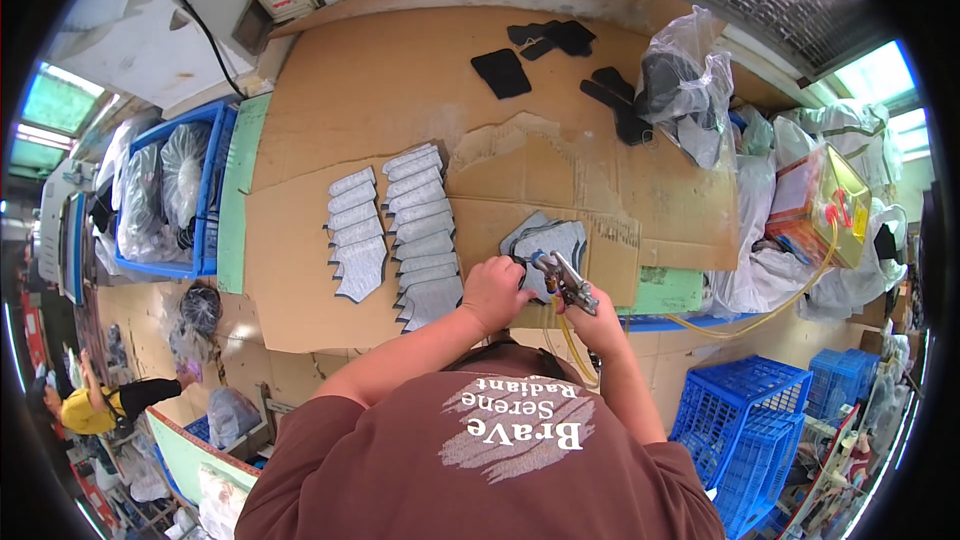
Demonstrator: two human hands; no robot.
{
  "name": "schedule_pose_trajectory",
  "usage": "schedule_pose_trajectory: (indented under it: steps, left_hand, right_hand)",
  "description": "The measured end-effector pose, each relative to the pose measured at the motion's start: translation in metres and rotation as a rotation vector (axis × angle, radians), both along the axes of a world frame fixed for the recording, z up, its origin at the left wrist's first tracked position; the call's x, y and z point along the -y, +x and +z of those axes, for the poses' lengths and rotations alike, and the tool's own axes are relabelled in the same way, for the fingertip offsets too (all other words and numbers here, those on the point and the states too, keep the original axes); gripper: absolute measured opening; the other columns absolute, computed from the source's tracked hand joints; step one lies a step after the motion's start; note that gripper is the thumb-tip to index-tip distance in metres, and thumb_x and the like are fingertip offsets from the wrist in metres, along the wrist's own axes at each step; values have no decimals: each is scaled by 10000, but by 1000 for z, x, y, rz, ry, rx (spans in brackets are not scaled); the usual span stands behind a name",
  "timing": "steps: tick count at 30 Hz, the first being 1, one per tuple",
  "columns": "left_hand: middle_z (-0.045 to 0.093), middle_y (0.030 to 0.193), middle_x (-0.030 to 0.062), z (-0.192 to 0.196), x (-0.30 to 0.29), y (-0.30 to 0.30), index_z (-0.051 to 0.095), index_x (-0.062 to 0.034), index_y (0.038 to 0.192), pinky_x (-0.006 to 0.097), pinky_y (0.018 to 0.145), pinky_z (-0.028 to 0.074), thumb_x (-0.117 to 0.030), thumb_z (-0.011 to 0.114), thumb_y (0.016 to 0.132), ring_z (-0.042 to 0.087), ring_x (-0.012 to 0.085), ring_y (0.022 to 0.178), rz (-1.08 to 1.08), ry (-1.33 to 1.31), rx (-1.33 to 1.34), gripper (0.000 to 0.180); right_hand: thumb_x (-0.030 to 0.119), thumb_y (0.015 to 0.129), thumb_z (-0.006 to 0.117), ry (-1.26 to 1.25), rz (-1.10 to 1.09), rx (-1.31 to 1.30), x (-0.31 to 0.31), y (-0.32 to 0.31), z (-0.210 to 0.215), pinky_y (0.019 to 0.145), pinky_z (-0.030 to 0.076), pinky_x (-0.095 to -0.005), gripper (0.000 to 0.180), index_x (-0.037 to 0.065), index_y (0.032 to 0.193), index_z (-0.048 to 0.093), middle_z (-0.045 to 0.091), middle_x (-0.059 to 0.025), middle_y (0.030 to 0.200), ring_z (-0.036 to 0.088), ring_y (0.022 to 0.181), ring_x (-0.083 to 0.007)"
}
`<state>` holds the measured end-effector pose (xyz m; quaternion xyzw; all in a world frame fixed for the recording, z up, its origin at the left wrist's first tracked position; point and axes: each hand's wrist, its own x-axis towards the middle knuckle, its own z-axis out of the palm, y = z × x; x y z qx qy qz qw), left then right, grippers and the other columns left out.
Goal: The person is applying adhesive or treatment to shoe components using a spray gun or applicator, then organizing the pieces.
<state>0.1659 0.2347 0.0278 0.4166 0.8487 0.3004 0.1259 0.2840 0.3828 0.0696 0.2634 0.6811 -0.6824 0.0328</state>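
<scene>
My right hand (603, 323) grips a metal spray gun (566, 282) with a yellowish hose (572, 345) hanging from it. Under the gun's front end lies a small stack of grey fabric pieces (560, 237) with dark edges. At the left side of that stack is my left hand (494, 290), its fingers curled in around something dark that I cannot make out. To the left, similar grey pieces overlap in a shorter row (357, 258) and a longer row (420, 215) on the cardboard (285, 285).
Black cut pieces (500, 74) and a clear plastic bag (690, 80) lie toward the back. A rectangular tin (845, 210) with a hose stands at right. Blue crates (740, 390) are at lower right, another blue crate (215, 200) at left. A person in yellow (88, 410) is at far left.
</scene>
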Motion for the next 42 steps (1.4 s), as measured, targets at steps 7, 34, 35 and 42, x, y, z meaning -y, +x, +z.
schedule_pose_trajectory:
  steps: [7,34,35,42]
  left_hand:
    - [525,726,50,-1,1,2,577,-88,668,364,611,390,-283,705,624,531,235,741,-6,23,-97,237]
    - [566,708,22,-57,248,-53,556,-4,876,234,582,456,-95,592,797,543,103,641,971,230,696,126]
    - [571,698,29,-62,255,-54,558,-4,875,238,573,452,-87,590,791,542,112,622,965,161,641,122]
    - [586,772,122,-26,211,-51,581,-15,854,361,689,439,-148,628,736,554,271,766,744,-642,-277,184]
  right_hand:
    - [-1,716,449,-15,-95,7,-4,0,0,681,422,-241,249,6,940,559,556,-18,745,516,707,-101]
    - [8,710,472,-29,-72,68,-15,3,12,544,394,-203,314,40,1007,567,568,6,828,464,632,-51]
    - [7,711,474,-34,-63,79,-15,3,12,582,409,-209,314,38,1010,565,576,-1,852,484,669,-61]
    - [-10,715,469,-12,-69,54,-15,3,13,802,401,-260,298,20,997,562,593,-38,922,523,873,-124]
